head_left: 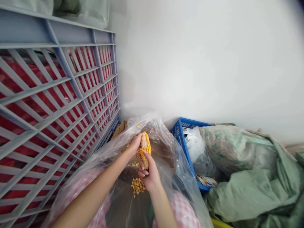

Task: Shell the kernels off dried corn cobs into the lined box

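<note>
A partly stripped yellow corn cob (145, 147) is gripped with its long axis near vertical, inside the open mouth of a clear plastic bag (163, 142). Its upper end is clasped by the left hand (135, 145), its lower end by the curled right hand (149, 172). Loose corn kernels (137, 186) are seen below. The space is bounded by a grey lattice crate (59, 95) on the left, a blue plastic basket (182, 133) and green woven sacks (247, 190) on the right, and a white wall (201, 57) ahead.
</note>
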Available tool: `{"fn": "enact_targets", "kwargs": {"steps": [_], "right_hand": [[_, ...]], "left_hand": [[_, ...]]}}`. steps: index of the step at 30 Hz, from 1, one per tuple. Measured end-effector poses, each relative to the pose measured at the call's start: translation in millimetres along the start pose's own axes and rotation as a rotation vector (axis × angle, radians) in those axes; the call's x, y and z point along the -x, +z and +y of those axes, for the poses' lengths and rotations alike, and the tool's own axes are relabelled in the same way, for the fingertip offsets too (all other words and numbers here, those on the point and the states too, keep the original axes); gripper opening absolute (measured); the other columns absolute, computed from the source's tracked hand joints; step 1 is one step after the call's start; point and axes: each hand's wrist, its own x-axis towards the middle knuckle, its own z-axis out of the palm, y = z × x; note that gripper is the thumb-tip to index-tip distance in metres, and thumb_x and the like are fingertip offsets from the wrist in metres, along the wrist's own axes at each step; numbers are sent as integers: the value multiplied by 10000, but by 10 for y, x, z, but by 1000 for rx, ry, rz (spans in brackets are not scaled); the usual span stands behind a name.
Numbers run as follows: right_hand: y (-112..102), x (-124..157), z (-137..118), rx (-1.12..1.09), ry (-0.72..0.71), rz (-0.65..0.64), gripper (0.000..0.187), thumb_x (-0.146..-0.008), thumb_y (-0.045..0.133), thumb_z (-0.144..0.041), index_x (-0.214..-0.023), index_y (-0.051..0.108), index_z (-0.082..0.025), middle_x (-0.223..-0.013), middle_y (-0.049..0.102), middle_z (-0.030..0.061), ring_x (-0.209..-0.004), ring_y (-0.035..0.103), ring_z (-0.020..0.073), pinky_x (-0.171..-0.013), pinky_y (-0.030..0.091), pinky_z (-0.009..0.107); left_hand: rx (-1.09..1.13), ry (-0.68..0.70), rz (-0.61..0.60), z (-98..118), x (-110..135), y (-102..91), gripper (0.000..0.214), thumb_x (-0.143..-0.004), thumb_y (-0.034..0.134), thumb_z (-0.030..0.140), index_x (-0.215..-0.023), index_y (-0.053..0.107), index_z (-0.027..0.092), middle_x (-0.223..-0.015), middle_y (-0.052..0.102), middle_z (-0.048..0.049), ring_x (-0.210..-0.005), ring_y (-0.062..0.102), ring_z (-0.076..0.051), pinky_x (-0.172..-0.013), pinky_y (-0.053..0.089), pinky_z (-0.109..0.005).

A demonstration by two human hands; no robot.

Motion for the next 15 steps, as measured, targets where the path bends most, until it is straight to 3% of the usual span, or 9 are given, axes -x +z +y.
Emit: {"fn": "enact_targets", "kwargs": {"steps": [4, 10, 15], "right_hand": [[-25, 5, -24, 37, -30, 20, 240, -646, 636, -383, -692, 494, -196, -340, 375, -105, -306, 140, 19, -344, 99, 153], [-44, 43, -15, 286, -111, 1, 335, -626, 643, -452, -666, 432, -194, -363, 391, -104, -298, 179, 16, -327, 107, 159], [-28, 75, -5, 421, -139, -11, 338, -641, 630, -462, -744, 442, -201, -364, 389, -110, -283, 213, 26, -312, 109, 163]], "left_hand": [[-37, 10, 20, 40, 0, -19, 218, -754, 475, 345, -676, 580, 171, -576, 575, 2, -530, 509, -130, -538, 362, -246], [-1, -52, -59, 181, 39, -78, 414, -726, 489, 579, -755, 588, 177, -620, 595, 0, -554, 540, -140, -551, 390, -243], [229, -114, -94, 258, 109, -61, 307, -804, 447, 424, -653, 535, 171, -516, 566, -9, -454, 535, -146, -513, 420, -254]]}}
